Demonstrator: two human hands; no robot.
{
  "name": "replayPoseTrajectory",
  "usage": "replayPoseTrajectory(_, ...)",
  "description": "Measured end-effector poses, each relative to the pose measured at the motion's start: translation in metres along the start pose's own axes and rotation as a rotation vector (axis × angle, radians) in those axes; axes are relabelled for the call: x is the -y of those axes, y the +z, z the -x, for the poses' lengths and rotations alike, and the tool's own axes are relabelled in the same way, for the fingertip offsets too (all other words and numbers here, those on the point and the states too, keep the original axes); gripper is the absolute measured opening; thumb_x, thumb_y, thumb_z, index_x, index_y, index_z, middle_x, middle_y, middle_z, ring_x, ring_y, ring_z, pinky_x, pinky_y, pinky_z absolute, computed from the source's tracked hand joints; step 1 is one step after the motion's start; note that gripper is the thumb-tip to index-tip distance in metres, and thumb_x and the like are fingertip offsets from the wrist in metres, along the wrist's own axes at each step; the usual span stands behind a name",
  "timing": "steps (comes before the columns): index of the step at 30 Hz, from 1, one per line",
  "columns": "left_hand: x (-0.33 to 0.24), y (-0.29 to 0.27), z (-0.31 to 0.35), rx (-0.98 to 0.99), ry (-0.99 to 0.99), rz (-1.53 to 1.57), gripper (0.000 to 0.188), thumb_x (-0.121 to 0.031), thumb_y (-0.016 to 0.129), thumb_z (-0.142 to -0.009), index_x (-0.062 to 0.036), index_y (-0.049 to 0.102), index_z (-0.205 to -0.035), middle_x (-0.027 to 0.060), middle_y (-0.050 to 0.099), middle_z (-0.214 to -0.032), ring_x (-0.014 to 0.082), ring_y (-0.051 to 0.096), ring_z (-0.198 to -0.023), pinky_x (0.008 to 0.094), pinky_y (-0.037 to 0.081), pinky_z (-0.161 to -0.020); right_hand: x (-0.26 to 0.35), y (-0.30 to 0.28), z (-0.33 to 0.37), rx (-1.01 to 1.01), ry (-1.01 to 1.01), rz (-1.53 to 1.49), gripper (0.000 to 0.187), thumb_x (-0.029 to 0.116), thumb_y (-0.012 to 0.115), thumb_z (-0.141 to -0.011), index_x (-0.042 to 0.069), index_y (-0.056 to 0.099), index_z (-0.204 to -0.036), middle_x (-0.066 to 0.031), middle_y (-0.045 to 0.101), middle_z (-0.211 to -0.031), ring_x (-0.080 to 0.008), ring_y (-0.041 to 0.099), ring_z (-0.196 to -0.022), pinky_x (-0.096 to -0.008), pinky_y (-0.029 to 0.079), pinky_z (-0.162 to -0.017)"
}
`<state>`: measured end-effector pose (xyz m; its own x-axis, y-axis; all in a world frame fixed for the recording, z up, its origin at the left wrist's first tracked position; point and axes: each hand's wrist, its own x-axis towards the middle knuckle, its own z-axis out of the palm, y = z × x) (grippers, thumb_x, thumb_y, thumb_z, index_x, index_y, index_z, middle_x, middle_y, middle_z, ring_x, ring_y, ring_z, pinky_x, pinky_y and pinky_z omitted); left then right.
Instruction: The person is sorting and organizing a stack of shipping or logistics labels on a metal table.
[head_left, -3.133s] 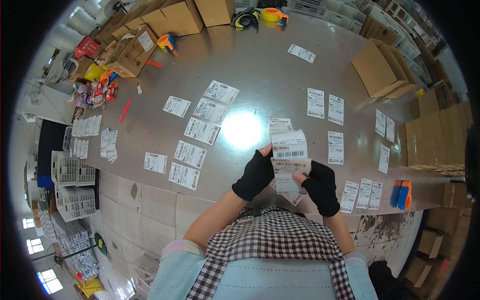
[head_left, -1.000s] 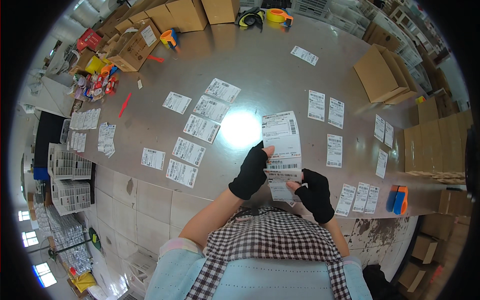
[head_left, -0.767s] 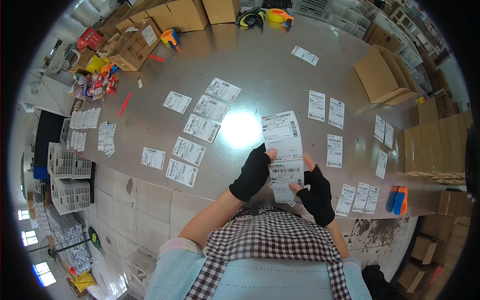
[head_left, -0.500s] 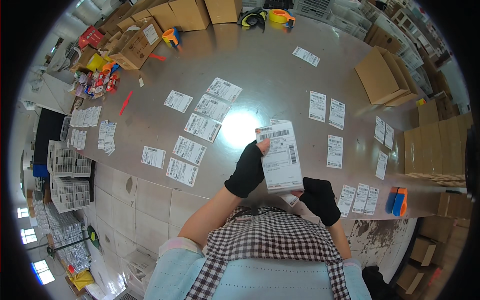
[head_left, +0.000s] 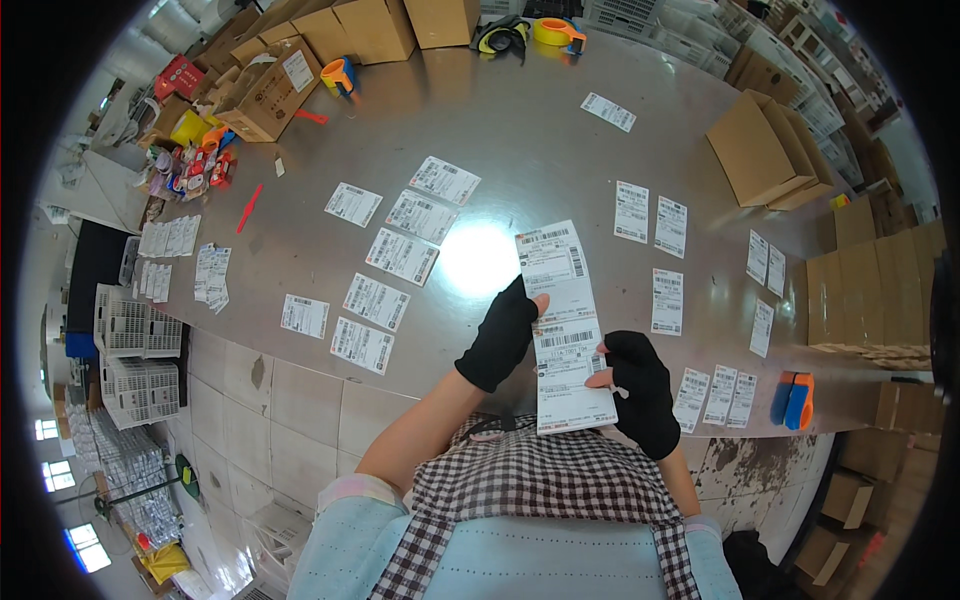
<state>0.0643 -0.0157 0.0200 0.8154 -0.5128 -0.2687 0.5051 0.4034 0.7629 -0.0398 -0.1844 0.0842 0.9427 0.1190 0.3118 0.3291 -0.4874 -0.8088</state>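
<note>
Both my hands wear black gloves with bare fingertips. A strip of white printed shipping labels (head_left: 570, 330) is stretched out between them above the table's near edge. My left hand (head_left: 502, 332) is closed on its left side near the middle, thumb on top. At the right side, lower down, my right hand (head_left: 640, 390) pinches the strip with thumb and finger. To the left, several shipping labels (head_left: 403, 257) lie in slanting rows on the table. More labels (head_left: 668, 301) lie spread to the right of the strip.
The grey metal table (head_left: 470, 110) fills the middle. An orange and blue tape dispenser (head_left: 793, 401) stands at the right near edge. Cardboard boxes (head_left: 755, 150) stand at far right and an open carton (head_left: 272, 92) at far left. Red strips (head_left: 249, 208) lie left.
The labels in my hands have opened out from a folded stack into a longer strip. My right hand has shifted slightly up and now has its thumb on top of the paper.
</note>
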Motion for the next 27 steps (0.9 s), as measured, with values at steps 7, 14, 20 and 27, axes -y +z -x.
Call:
replayPoseTrajectory(7,-0.009,0.006,0.009,-0.002,-0.032,-0.201,0.039,-0.011,0.046,-0.086,0.0021,0.04,-0.123,0.0118,0.054,-0.109,0.0181,0.053,-0.097,0.0314,0.044,-0.084,-0.008,-0.004,0.001,0.114,0.054,-0.073,0.029,0.005,0.077,-0.053,0.011,0.064,-0.079,-0.0116,0.053,-0.106,-0.0231,0.058,-0.089,-0.0299,0.048,-0.071)
replayPoseTrajectory(14,-0.01,0.01,0.017,-0.008,-0.078,-0.281,0.038,-0.009,0.045,-0.085,0.0024,0.042,-0.122,0.0115,0.055,-0.108,0.0179,0.053,-0.097,0.0311,0.044,-0.084,-0.008,-0.007,-0.011,-0.061,0.032,-0.129,0.023,0.005,0.074,-0.057,0.013,0.067,-0.078,-0.0126,0.049,-0.117,-0.0242,0.052,-0.102,-0.0326,0.044,-0.084)
replayPoseTrajectory(20,-0.004,0.006,0.025,0.137,-0.065,-0.394,0.041,-0.019,0.043,-0.089,0.0008,0.041,-0.124,0.0118,0.054,-0.113,0.019,0.051,-0.102,0.0318,0.04,-0.09,-0.002,-0.001,-0.025,-0.232,0.357,-0.536,0.021,0.004,0.071,-0.064,0.006,0.067,-0.085,-0.0121,0.053,-0.115,-0.0188,0.054,-0.096,-0.0291,0.045,-0.081)
replayPoseTrajectory(27,-0.006,0.007,0.016,0.151,-0.16,0.255,0.049,-0.037,0.03,-0.093,-0.001,0.04,-0.125,0.0142,0.053,-0.116,0.0206,0.05,-0.107,0.0342,0.041,-0.09,0.0,0.011,-0.015,-0.092,0.577,-0.382,0.015,0.008,0.067,-0.073,0.0,0.064,-0.086,-0.0062,0.064,-0.073,-0.009,0.056,-0.064,-0.0227,0.045,-0.059)
